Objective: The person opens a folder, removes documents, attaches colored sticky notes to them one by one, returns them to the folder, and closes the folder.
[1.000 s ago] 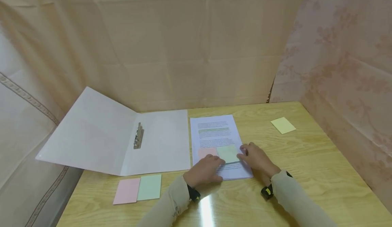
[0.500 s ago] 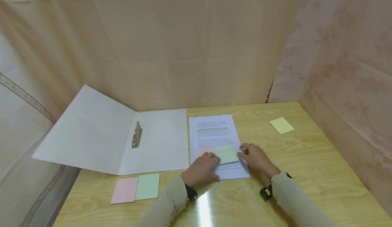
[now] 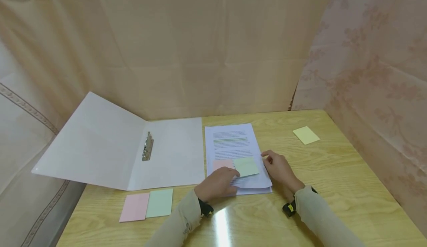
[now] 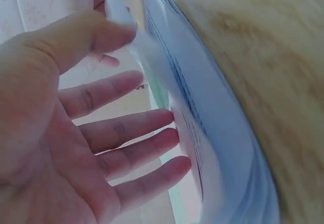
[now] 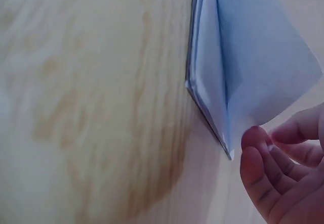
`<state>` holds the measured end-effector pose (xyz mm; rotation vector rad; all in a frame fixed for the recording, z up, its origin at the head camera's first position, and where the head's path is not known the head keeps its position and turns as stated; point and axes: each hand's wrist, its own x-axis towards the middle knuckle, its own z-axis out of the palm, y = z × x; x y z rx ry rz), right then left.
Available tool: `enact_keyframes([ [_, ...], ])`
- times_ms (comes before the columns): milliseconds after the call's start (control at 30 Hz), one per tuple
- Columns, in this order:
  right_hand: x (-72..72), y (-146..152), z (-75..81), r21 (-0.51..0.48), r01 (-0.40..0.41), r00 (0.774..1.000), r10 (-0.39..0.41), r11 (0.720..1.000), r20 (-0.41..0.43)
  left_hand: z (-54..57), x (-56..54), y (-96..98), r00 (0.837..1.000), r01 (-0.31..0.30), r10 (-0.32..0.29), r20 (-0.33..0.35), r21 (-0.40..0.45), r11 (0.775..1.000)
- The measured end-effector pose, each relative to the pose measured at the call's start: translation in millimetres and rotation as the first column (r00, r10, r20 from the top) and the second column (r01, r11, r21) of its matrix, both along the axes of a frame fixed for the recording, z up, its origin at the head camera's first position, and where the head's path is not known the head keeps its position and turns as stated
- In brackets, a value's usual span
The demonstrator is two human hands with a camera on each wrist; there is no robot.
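Now that the sheet has lifted at six o'clock, where it lay flat half a second ago, it looks to be parting from the stack! White, printed and green-lined, it bows above the table, pink note and green note towards six. Left hand at seven, fingers straight and spread; right hand at four, fingers curled, can't tell if they pinch it; folder at nine.

The table bears a folder, papers and notepads.
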<state>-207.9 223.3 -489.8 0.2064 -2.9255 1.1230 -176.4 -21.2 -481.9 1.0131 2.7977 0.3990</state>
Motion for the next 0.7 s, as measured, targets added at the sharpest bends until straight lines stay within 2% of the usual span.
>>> enact_keyframes([
  [200,1.5,1.7,-4.2,-0.095,0.007,0.999,-0.012,0.995,-0.052,-2.5,-0.5,4.3,1.0,-0.023,0.022,0.019,0.052,0.998],
  [300,0.9,2.4,-3.6,-0.171,0.005,0.998,-0.016,0.985,-0.067,-2.8,0.6,6.1,0.998,-0.058,0.059,-0.016,0.077,0.995],
  [400,0.9,2.7,-2.5,-0.238,0.01,0.999,-0.02,0.971,-0.041,-2.5,2.2,7.3,0.992,-0.089,0.098,-0.081,0.103,0.991],
  [500,1.4,3.3,-1.9,-0.236,0.02,0.999,-0.025,0.972,-0.02,-2.4,2.5,7.1,0.985,-0.113,0.129,-0.116,0.132,0.985],
  [700,1.7,3.8,-2.1,-0.127,0.024,1.0,-0.023,0.992,0.011,-5.2,1.2,4.5,0.978,-0.154,0.181,-0.105,0.224,0.962],
])
